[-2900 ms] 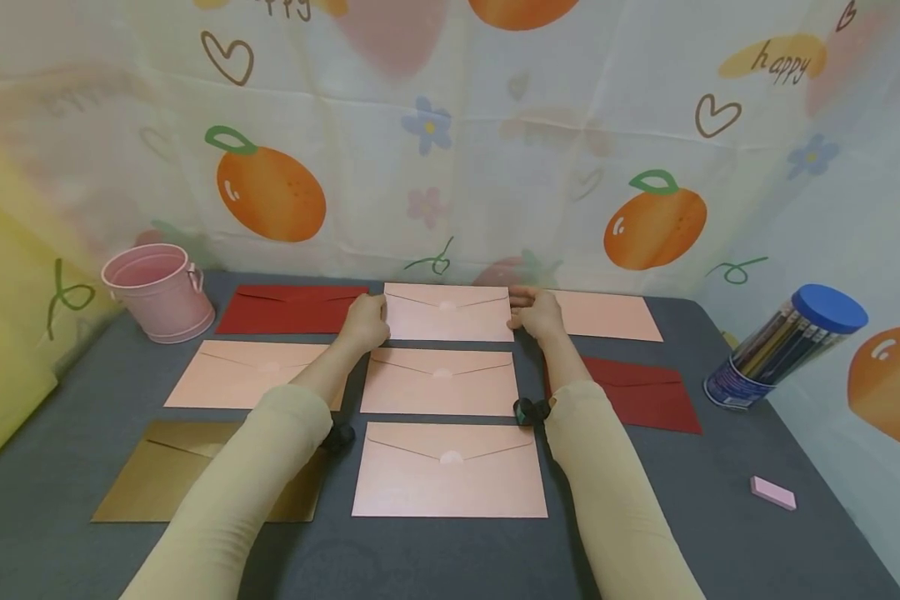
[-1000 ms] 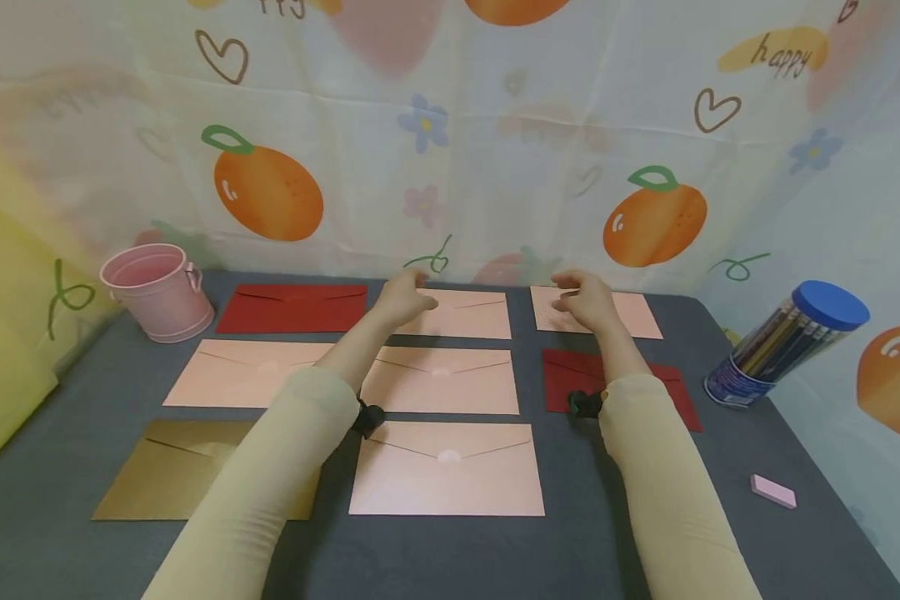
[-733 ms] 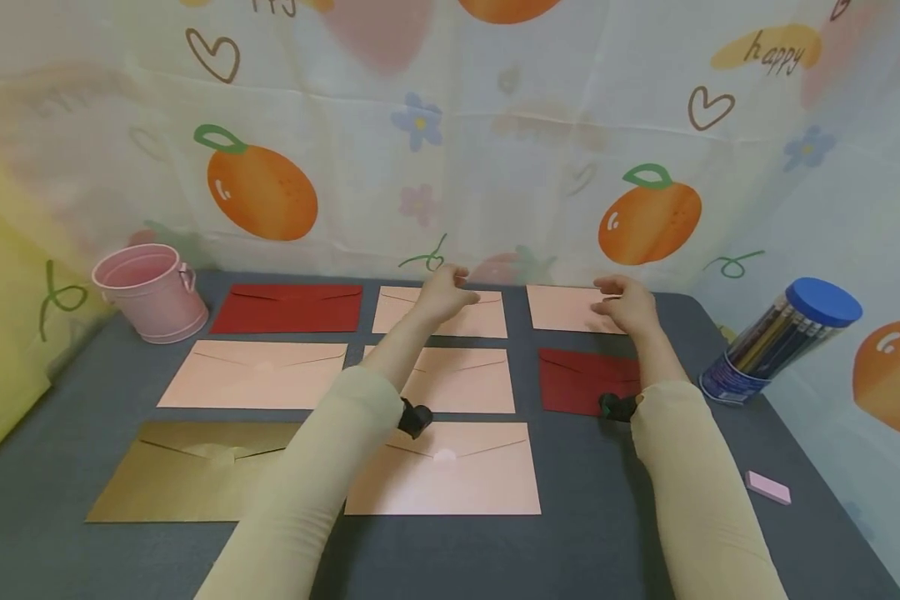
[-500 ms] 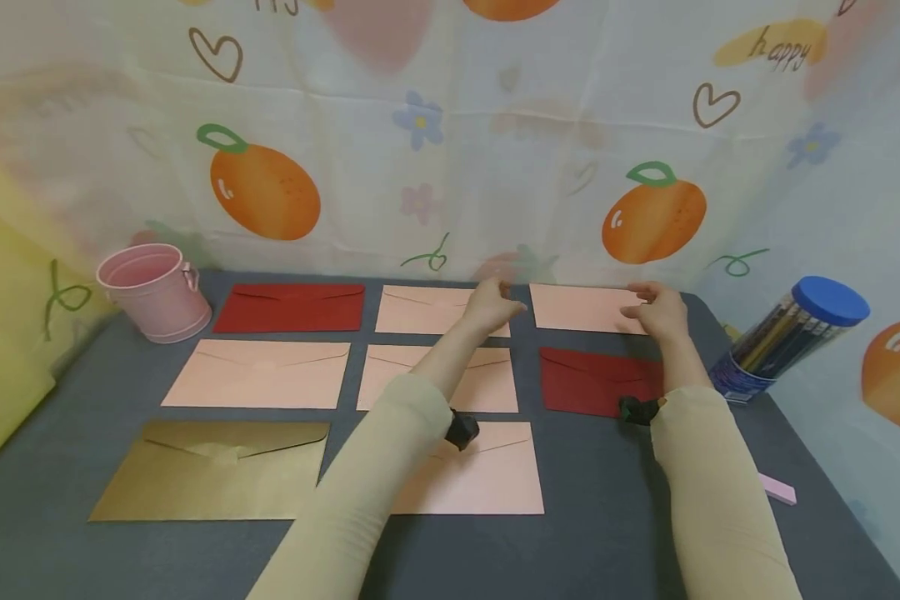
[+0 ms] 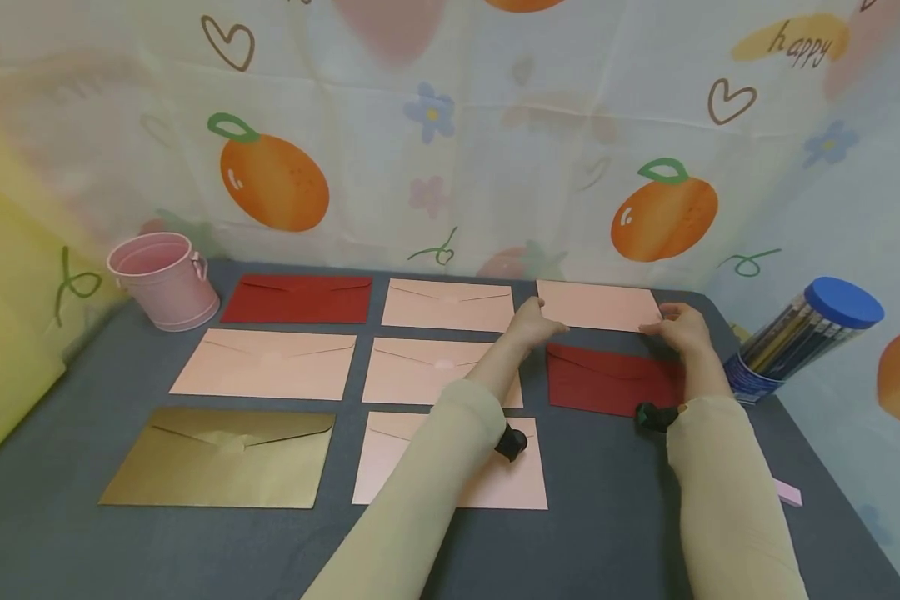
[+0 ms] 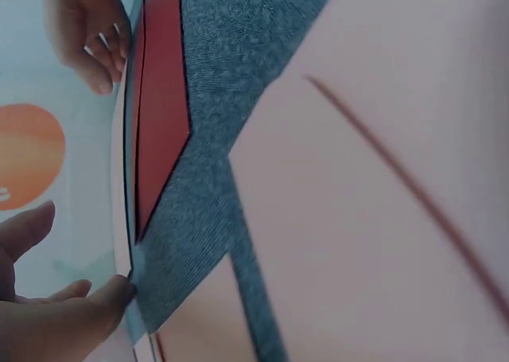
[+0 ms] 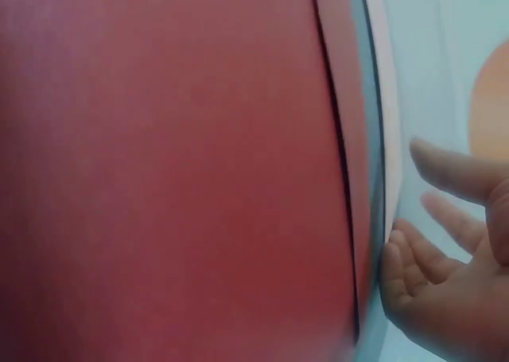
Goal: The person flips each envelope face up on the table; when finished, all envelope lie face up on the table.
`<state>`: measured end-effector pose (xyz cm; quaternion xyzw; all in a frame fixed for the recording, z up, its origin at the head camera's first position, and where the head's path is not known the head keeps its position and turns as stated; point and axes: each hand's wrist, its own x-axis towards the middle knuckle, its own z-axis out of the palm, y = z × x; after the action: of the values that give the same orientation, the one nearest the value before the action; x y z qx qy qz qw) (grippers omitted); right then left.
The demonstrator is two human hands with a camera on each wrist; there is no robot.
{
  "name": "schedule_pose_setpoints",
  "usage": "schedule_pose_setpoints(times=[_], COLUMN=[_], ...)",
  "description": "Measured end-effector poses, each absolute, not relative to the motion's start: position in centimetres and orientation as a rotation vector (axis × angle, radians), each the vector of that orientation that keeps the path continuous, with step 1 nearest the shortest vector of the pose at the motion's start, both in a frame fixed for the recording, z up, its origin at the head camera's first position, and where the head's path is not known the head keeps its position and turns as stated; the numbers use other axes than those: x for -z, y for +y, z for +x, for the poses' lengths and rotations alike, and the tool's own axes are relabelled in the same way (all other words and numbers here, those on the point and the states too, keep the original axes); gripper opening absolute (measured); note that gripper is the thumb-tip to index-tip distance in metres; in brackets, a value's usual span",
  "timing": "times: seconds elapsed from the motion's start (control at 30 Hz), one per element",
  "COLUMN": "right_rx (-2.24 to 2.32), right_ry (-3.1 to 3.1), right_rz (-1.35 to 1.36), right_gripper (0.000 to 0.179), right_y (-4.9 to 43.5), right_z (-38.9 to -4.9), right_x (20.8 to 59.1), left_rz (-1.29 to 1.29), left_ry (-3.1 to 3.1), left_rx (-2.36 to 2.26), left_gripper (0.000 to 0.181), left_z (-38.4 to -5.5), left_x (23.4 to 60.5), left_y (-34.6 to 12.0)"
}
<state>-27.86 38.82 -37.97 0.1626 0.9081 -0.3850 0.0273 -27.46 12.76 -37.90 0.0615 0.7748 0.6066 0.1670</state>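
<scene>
In the head view, a pale pink envelope with no flap line showing lies in the back row on the right. My left hand is at its left edge, thumb stretched out. At its right edge is my right hand. The left wrist view shows the fingers of my left hand by the envelope's edge, thumb held apart. In the right wrist view, the fingertips of my right hand meet the pink edge while the thumb stays away. A red envelope lies just in front, partly behind my right wrist.
More envelopes lie in rows: pink, red and gold. A pink bucket stands back left, a blue-lidded pencil tub right. My right sleeve partly covers a pink eraser-like block. A printed curtain hangs behind.
Both hands have left the back middle pink envelope, which now lies flat, and moved right to the two ends of the back right one. The envelopes keep their rows.
</scene>
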Motion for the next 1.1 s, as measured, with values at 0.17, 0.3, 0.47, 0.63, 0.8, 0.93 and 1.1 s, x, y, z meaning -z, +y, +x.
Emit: schedule_pose_setpoints(times=[0.17,0.3,0.47,0.63,0.8,0.93,1.1], right_rx=[1.166,1.181,1.158,1.170,1.262,1.268,1.207], right_ry=[2.801,2.795,2.815,2.826,2.828,2.850,2.878], right_rz=[0.424,0.417,0.429,0.453,0.531,0.581,0.604], right_gripper=[0.079,0.080,0.079,0.078,0.075,0.071,0.064], right_y=[39.3,39.2,39.1,39.0,38.5,38.3,38.2], right_z=[-28.0,-28.0,-28.1,-28.0,-27.8,-27.8,-27.8], right_x=[38.4,38.5,38.5,38.7,38.7,38.7,38.9], left_rz=[0.171,0.174,0.193,0.201,0.199,0.170,0.147], left_ry=[2.114,2.078,2.067,2.081,2.080,2.096,2.236], left_rx=[-1.746,-1.750,-1.746,-1.741,-1.793,-1.845,-1.827], left_gripper=[0.075,0.074,0.073,0.070,0.069,0.066,0.061], left_z=[-27.8,-28.1,-28.2,-27.8,-27.6,-27.7,-28.0], left_x=[38.5,38.8,38.8,38.8,39.0,39.2,39.6], left_y=[13.0,13.1,13.0,12.9,12.9,13.1,13.4])
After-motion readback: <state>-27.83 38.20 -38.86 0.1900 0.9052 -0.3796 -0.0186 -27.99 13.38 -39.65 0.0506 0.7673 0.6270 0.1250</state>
